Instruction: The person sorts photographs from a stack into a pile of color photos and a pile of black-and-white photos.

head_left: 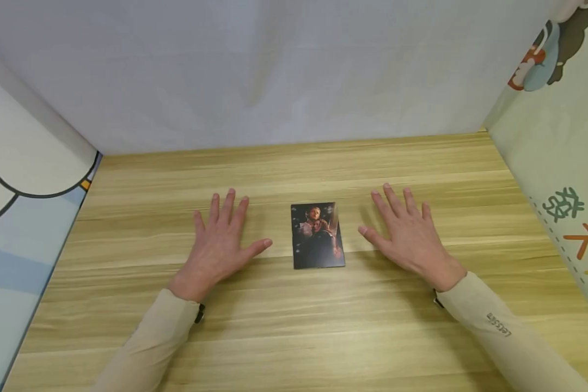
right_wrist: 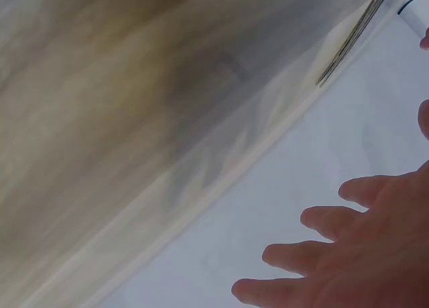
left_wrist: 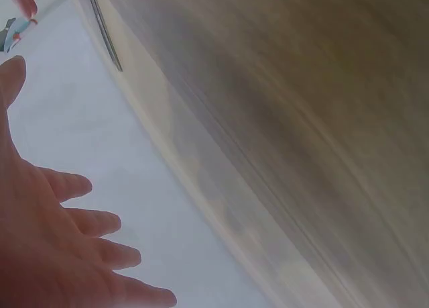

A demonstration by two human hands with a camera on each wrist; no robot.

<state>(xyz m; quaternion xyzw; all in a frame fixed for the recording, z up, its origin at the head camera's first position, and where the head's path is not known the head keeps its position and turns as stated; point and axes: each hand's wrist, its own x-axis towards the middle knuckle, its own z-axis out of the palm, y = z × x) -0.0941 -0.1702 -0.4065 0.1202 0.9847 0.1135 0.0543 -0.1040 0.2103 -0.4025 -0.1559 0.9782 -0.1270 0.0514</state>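
A dark, glossy picture card [head_left: 318, 235], printed with figures, lies flat on the wooden table between the two hands. Edge-on, the card [left_wrist: 102, 29] is a thin dark strip in the left wrist view; in the right wrist view the strip [right_wrist: 354, 36] shows more than one thin line. To its left, my left hand [head_left: 220, 242] is spread palm down, thumb pointing toward the card. My right hand [head_left: 411, 237] mirrors it on the other side, fingers fanned out. Both hands are apart from the card and hold nothing; shadows fall on the table beside them.
The light wood-grain table [head_left: 294, 337] runs back to a pale cloth wall [head_left: 294, 71]. Printed panels flank it: a cartoon panel [head_left: 24, 261] on the left and one with drawings and characters [head_left: 553, 152] on the right. Dark bands [head_left: 200, 313] show at the cuffs.
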